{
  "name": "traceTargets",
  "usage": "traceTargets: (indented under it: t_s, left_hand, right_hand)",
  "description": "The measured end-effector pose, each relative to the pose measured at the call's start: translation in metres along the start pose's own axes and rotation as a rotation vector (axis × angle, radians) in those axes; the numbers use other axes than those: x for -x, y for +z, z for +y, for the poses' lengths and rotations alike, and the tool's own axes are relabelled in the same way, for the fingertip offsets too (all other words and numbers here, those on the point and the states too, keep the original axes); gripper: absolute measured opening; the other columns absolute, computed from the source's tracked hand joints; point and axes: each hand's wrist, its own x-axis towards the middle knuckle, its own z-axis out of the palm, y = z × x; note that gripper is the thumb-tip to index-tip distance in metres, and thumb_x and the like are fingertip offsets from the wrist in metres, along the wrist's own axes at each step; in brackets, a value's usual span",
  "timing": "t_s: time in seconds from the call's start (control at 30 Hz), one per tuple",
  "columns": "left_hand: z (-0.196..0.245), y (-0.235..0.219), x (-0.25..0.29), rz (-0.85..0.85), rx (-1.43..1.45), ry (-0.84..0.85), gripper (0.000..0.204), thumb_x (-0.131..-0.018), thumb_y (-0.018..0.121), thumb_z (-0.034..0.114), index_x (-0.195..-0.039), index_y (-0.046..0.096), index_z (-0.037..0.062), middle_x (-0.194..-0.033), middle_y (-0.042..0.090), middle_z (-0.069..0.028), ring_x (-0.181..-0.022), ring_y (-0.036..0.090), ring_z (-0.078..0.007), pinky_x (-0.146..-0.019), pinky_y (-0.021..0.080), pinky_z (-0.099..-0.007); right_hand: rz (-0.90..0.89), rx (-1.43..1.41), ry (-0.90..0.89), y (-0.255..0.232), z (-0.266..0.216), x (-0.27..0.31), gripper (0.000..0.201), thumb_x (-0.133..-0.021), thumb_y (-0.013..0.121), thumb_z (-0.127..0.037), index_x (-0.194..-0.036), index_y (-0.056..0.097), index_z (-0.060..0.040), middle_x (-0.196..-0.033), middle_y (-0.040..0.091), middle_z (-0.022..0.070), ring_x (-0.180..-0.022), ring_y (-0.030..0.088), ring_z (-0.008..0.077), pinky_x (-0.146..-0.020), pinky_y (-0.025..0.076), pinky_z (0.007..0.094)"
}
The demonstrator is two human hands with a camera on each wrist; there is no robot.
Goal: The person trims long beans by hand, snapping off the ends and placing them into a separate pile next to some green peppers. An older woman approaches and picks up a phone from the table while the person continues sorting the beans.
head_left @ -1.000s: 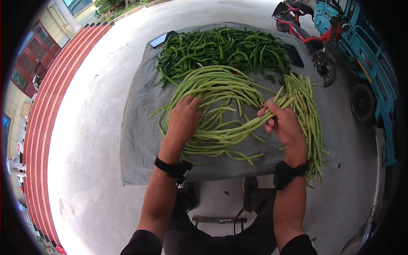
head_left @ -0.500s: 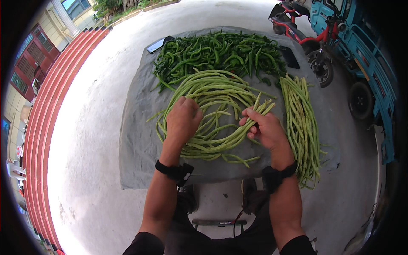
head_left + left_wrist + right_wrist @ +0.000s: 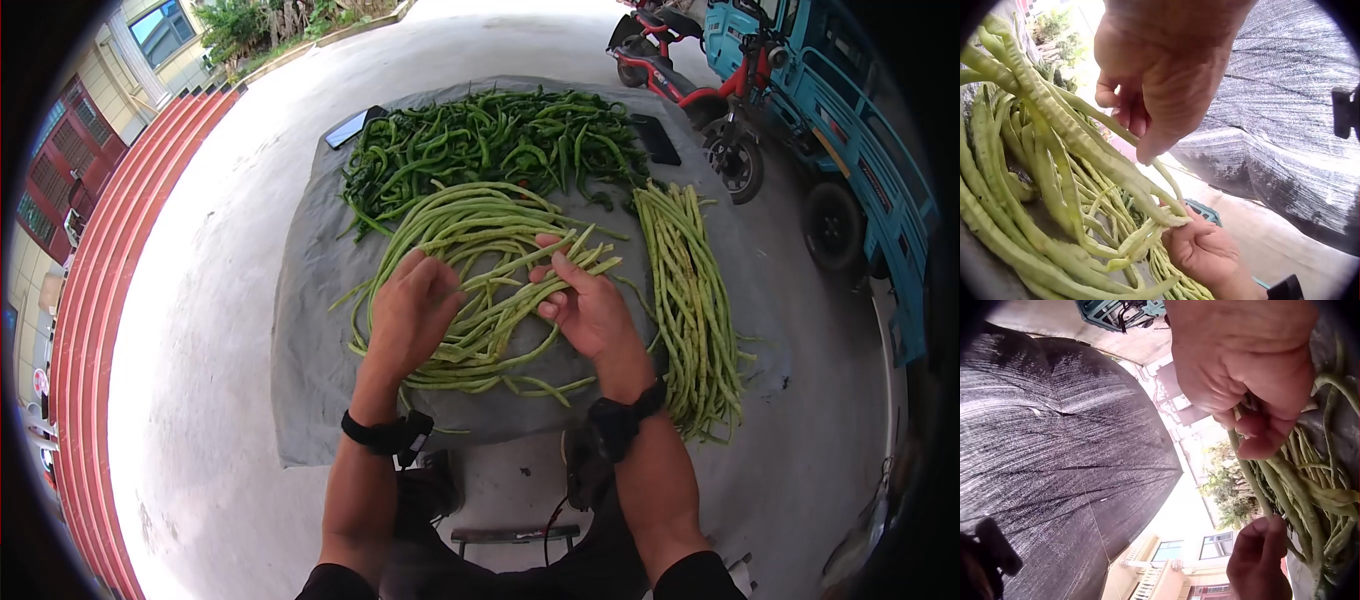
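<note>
Long beans [image 3: 470, 205] lie in a loose curved heap on the grey cloth [image 3: 320, 270]. My right hand [image 3: 592, 308] grips the ends of several of these beans, their tips poking out past thumb and fingers. Across from it, at the heap's left side, my left hand [image 3: 408, 315] pinches one bean between thumb and fingers. The right wrist view has this left hand [image 3: 1263, 556] at that bean, which runs up to the right hand [image 3: 1247, 369]. A straightened bundle of long beans [image 3: 690, 310] lies right of the right hand.
Green chili peppers [image 3: 490, 135] are piled along the cloth's far side. A phone [image 3: 350, 128] lies at the pile's left, and a dark flat object [image 3: 655, 140] at its right. A red scooter [image 3: 735, 150] and a blue cargo tricycle [image 3: 850, 150] stand beyond, to the right.
My right hand has moved left, away from the straight bundle and closer to my left hand, bringing the gripped bean ends along. My left hand stays at the heap's left side.
</note>
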Motion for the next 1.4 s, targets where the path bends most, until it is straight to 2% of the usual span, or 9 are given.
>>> traceTargets:
  t_s: [0.3,0.6,0.7,0.8,0.9,1.0,1.1,1.23,1.4]
  left_hand:
    - [-0.003,-0.005,0.003,-0.125,0.041,0.001,0.018,-0.079,0.08,0.003,-0.091,0.067,0.0043,-0.088,0.06,-0.0059,-0.083,0.064,-0.0218,-0.075,0.05,-0.0344]
    - [-0.001,-0.003,0.003,-0.152,0.06,0.016,0.018,-0.079,0.08,0.004,-0.09,0.066,0.004,-0.088,0.06,-0.0069,-0.084,0.064,-0.0244,-0.075,0.051,-0.0371]
    - [-0.002,-0.008,0.003,-0.209,0.004,-0.005,0.017,-0.082,0.08,0.006,-0.096,0.07,0.0047,-0.095,0.066,-0.0066,-0.089,0.066,-0.024,-0.079,0.053,-0.0368]
    - [-0.002,-0.006,0.0,-0.167,0.265,-0.014,0.03,-0.087,0.082,0.013,-0.114,0.071,0.0064,-0.112,0.072,-0.0083,-0.103,0.07,-0.0247,-0.087,0.055,-0.0351]
    - [0.014,-0.002,0.0,-0.209,0.337,-0.004,0.05,-0.089,0.085,0.022,-0.132,0.065,0.0058,-0.127,0.072,-0.0121,-0.119,0.07,-0.027,-0.097,0.055,-0.0367]
    - [0.031,0.012,0.008,-0.326,0.356,0.09,0.06,-0.09,0.084,0.027,-0.139,0.06,0.0032,-0.13,0.072,-0.0159,-0.123,0.069,-0.0314,-0.1,0.054,-0.0398]
    - [0.026,0.03,0.011,-0.331,0.258,0.065,0.054,-0.089,0.079,0.017,-0.135,0.058,0.0013,-0.117,0.072,-0.0214,-0.108,0.071,-0.0395,-0.09,0.055,-0.0447]
    - [0.024,0.031,0.011,-0.344,0.199,0.067,0.044,-0.086,0.074,0.011,-0.126,0.057,0.0008,-0.104,0.069,-0.024,-0.098,0.068,-0.0452,-0.082,0.053,-0.0498]
    - [0.021,0.034,0.015,-0.297,0.161,0.101,0.033,-0.089,0.07,0.013,-0.116,0.056,0.0007,-0.104,0.068,-0.0251,-0.098,0.066,-0.0478,-0.082,0.052,-0.0532]
  right_hand:
    - [-0.09,0.001,-0.083,0.004,0.005,-0.002,0.031,-0.112,0.056,-0.023,-0.138,0.062,-0.007,-0.098,0.065,0.0031,-0.07,0.053,0.0051,-0.064,0.051,0.027]
    - [-0.138,0.007,-0.075,0.013,0.004,0.002,0.03,-0.112,0.056,-0.025,-0.133,0.063,-0.0048,-0.094,0.06,-0.0001,-0.071,0.052,0.0057,-0.064,0.049,0.0274]
    - [-0.098,0.019,-0.067,0.013,0.004,0.002,0.026,-0.112,0.057,-0.024,-0.128,0.063,-0.0048,-0.094,0.06,0.0003,-0.071,0.052,0.0063,-0.064,0.049,0.0279]
    - [-0.09,0.02,-0.078,0.017,0.002,0.005,0.024,-0.11,0.06,-0.024,-0.12,0.065,-0.0031,-0.088,0.058,-0.0004,-0.071,0.053,0.0083,-0.063,0.052,0.0307]
    - [-0.17,0.053,-0.075,0.018,-0.001,0.006,0.022,-0.11,0.061,-0.024,-0.117,0.065,-0.0037,-0.09,0.06,0.0015,-0.071,0.053,0.0088,-0.063,0.053,0.0304]
    - [-0.178,0.067,-0.105,0.022,-0.003,0.009,0.02,-0.11,0.06,-0.023,-0.117,0.064,-0.0038,-0.098,0.066,0.0068,-0.072,0.055,0.0092,-0.064,0.055,0.0307]
    - [-0.205,0.065,-0.081,0.017,-0.005,0.01,0.019,-0.111,0.058,-0.021,-0.121,0.062,-0.0058,-0.114,0.07,0.0118,-0.074,0.057,0.0082,-0.065,0.054,0.0295]
    - [-0.182,0.038,-0.033,0.015,-0.002,0.008,0.02,-0.111,0.057,-0.022,-0.118,0.063,-0.0036,-0.111,0.071,0.014,-0.074,0.058,0.01,-0.066,0.056,0.0316]
    - [-0.048,-0.009,0.022,0.015,0.006,0.005,0.019,-0.111,0.058,-0.022,-0.116,0.063,-0.0044,-0.107,0.073,0.0127,-0.072,0.058,0.0097,-0.065,0.055,0.0305]
